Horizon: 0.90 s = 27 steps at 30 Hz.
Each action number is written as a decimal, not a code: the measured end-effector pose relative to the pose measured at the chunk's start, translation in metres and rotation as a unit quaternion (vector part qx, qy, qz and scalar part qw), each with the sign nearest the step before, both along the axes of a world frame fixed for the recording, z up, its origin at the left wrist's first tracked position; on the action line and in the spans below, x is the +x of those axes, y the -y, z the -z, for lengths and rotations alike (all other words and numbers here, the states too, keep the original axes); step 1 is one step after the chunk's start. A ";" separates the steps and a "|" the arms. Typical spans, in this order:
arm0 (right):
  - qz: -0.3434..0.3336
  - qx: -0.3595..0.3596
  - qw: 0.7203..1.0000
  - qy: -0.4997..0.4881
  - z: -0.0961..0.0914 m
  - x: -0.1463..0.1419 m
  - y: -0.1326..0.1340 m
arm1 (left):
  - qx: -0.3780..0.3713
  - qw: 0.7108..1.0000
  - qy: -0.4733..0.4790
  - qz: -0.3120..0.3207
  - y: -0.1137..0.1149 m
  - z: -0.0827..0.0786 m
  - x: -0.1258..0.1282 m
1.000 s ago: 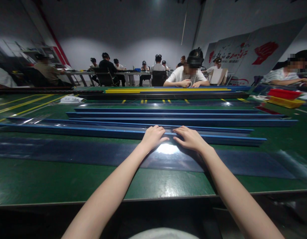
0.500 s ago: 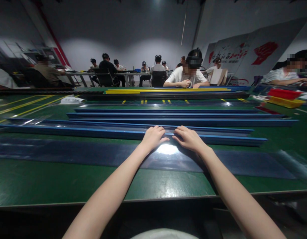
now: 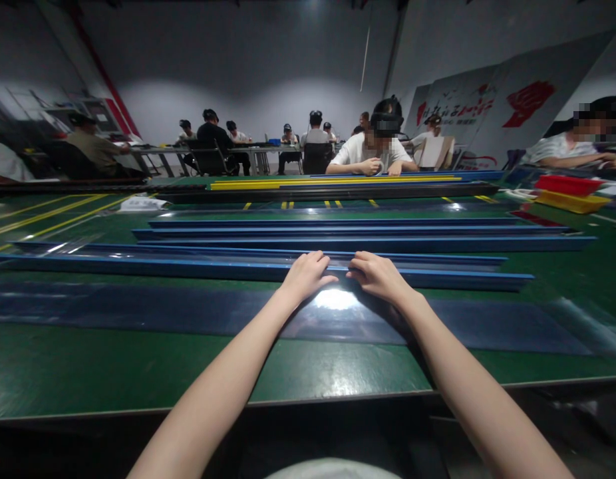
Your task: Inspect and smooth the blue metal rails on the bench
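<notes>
A long blue plastic channel (image 3: 213, 269) lies across the table in front of me, with clear film showing along its inside. My left hand (image 3: 306, 273) is closed over its near wall, fingers bent into the channel and thumb on the near side. A short gap to the right, my right hand (image 3: 376, 273) holds the same wall with curled fingers. Part of the wall is hidden beneath both hands. Nearer to me, under my wrists, a wide strip of clear plastic film (image 3: 163, 310) lies flat, bright with a reflected light.
More blue channels (image 3: 388, 243) lie just beyond. Farther back are yellow strips (image 3: 332, 181) and black strips (image 3: 228, 194) on the green table (image 3: 138, 372). A red tray (image 3: 570, 185) and a yellow tray (image 3: 572, 201) stand at the right. A person (image 3: 348, 154) sits opposite.
Little differs. My right fingers look slightly more drawn in on the channel wall, and the whole view has shifted a touch. The channel stays in place.
</notes>
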State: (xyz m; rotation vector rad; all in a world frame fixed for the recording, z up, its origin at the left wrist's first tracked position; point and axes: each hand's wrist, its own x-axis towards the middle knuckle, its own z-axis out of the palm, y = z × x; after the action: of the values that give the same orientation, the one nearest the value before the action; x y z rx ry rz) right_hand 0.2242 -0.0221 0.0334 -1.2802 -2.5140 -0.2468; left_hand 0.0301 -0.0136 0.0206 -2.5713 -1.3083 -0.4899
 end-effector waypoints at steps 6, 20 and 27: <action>-0.009 -0.003 1.000 0.002 -0.001 0.002 -0.003 | 0.013 1.000 -0.014 0.006 -0.001 0.001 0.000; 0.050 -0.057 0.997 0.019 -0.013 0.024 0.000 | 0.052 0.998 -0.043 0.001 -0.001 0.002 -0.002; 0.071 -0.050 0.996 0.027 -0.013 0.019 0.004 | 0.041 0.998 -0.041 -0.019 0.000 0.004 0.000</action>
State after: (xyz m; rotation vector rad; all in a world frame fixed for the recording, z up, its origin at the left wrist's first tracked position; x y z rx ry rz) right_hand 0.2437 -0.0257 0.0463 -1.5140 -2.5114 -0.1935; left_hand 0.0300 -0.0132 0.0166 -2.4686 -1.2801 -0.4171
